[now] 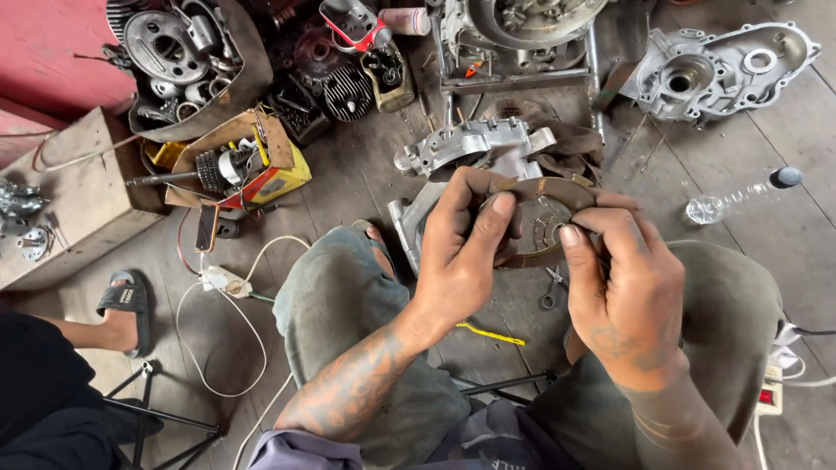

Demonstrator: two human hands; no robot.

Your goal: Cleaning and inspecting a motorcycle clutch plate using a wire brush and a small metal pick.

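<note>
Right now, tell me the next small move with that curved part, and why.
Probably lower the curved part toward the metal casing on the floor below. Both hands, left hand and right hand, pinch it in mid-air above the knees, clear of the casing.

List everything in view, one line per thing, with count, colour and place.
Curved brown part: one, held between both hands.
Metal plate: one, grey, behind the hands.
Engine casing: one, silver, floor above the hands.
Casing cover: one, silver, top right.
Plastic bottle: one, clear with dark cap, right.
Open cardboard box: one, yellow and red, left, holding a gear shaft.
Tray of metal parts: one, top left.
Sandalled foot: one, another person's, left.
Yellow strip: one, floor between the knees.
Left hand: grips the curved part.
Right hand: grips the curved part.
</note>
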